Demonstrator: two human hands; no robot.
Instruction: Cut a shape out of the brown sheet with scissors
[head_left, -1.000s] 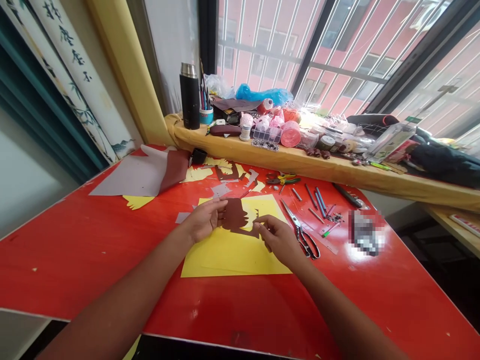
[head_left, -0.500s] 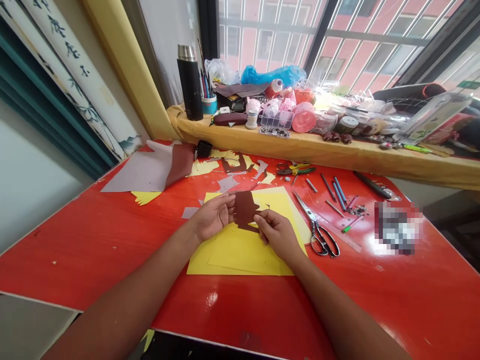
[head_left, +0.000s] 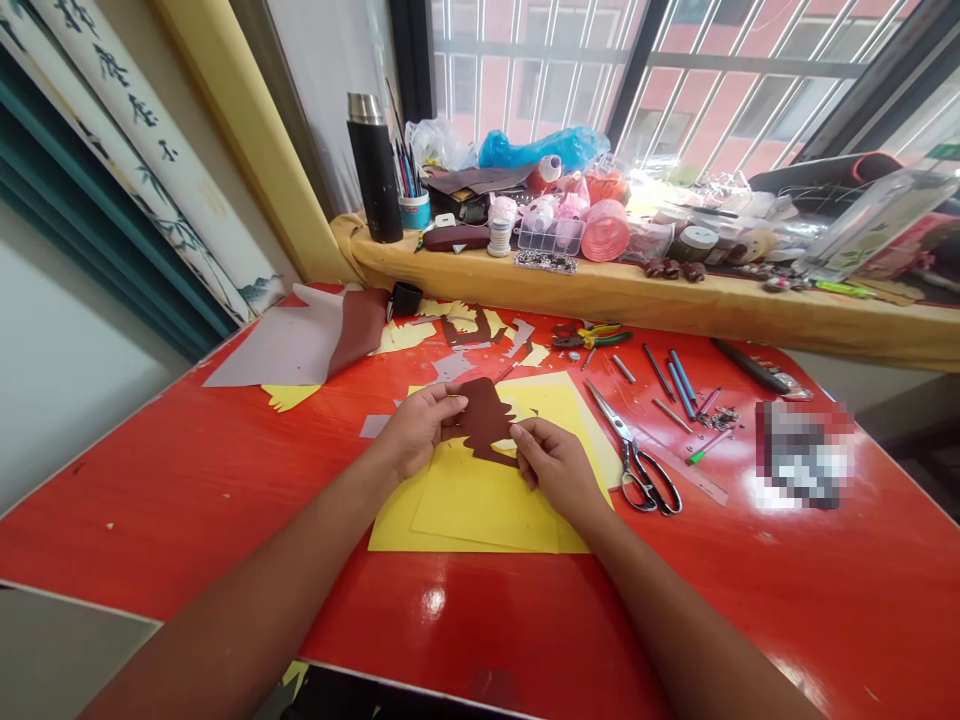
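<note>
A brown paper cut-out (head_left: 485, 418) is held between both my hands just above yellow paper sheets (head_left: 480, 495) on the red table (head_left: 187, 480). My left hand (head_left: 417, 430) pinches its left edge with thumb and fingers. My right hand (head_left: 553, 466) pinches its lower right edge. The cut-out has a jagged outline and lies roughly flat over the yellow sheets.
Scissors (head_left: 636, 462) lie just right of my right hand, with pens and pencils (head_left: 671, 378), pliers (head_left: 589, 338) and small bits beyond. Grey and brown sheets (head_left: 300, 342) and paper scraps lie at the back left. A black flask (head_left: 373, 170) and craft clutter fill the windowsill (head_left: 637, 300).
Both hands have turned and shifted the brown cut-out slightly between them; the view has drifted a little. The top yellow sheet now sits skewed on the one beneath.
</note>
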